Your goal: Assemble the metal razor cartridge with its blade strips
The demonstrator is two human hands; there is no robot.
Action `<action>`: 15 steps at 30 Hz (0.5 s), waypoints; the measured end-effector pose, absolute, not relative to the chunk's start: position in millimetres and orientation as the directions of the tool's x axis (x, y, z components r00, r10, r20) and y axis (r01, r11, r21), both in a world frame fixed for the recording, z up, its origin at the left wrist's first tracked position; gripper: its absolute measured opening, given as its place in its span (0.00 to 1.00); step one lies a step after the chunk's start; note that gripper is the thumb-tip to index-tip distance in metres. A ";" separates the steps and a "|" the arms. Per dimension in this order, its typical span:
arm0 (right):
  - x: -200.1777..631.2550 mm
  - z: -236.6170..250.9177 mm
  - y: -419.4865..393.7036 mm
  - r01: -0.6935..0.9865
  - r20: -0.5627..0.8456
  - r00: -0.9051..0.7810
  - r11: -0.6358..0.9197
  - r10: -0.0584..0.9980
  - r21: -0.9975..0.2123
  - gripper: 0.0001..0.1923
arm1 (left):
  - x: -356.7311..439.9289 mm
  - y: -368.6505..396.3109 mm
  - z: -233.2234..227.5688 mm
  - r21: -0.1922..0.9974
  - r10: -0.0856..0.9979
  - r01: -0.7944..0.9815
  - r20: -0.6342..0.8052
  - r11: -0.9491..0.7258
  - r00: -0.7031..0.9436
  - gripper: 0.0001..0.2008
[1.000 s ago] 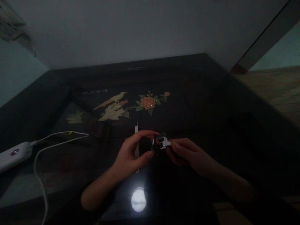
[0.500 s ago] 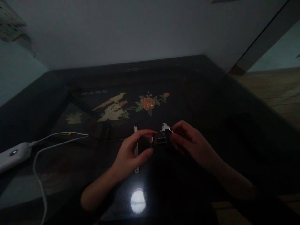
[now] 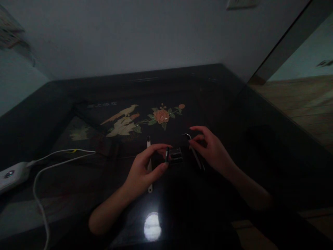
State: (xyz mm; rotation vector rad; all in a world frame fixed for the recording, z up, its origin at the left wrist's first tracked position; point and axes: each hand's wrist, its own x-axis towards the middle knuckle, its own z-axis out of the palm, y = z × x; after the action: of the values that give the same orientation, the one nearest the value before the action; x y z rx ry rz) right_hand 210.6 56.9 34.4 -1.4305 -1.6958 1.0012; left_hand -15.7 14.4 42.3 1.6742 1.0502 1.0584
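Observation:
My left hand is closed, thumb and forefinger gripping the near side of a small dark case. Pale lines cross the case, and its left edge shows a whitish strip. Just right of it, my right hand pinches a slim metal tool with a shiny bent tip and two thin legs pointing down; its exact kind is too dark to make out. The right forefinger is lifted off the tool. A narrow white stick with a hole at its near end lies partly behind my left hand.
The glossy dark table carries a bird-and-flower picture. A white power bank with a white cable lies at the left. The wall rises behind, with a socket plate on it.
My right hand has turned and opened slightly, so the metal tool's legs now show hanging down. The left hand keeps its grip on the case. The view has shifted slightly.

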 end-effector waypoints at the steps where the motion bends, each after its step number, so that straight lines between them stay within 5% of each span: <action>1: 210.6 32.8 58.0 0.457 0.010 -0.165 0.086 0.986 -0.885 0.21 | -15.4 14.5 42.5 0.945 0.939 0.196 0.204 -0.263 0.278 0.17; 15: 216.6 12.0 69.1 0.672 0.003 -0.255 0.179 0.967 -0.718 0.11 | -14.2 14.2 41.8 0.943 0.934 0.202 0.197 -0.263 0.297 0.16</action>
State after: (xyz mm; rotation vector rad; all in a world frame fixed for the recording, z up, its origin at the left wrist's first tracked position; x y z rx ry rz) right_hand 216.6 69.1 12.0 -1.5375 -1.9986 0.8443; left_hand -14.2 14.2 41.8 1.6803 1.0449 1.0389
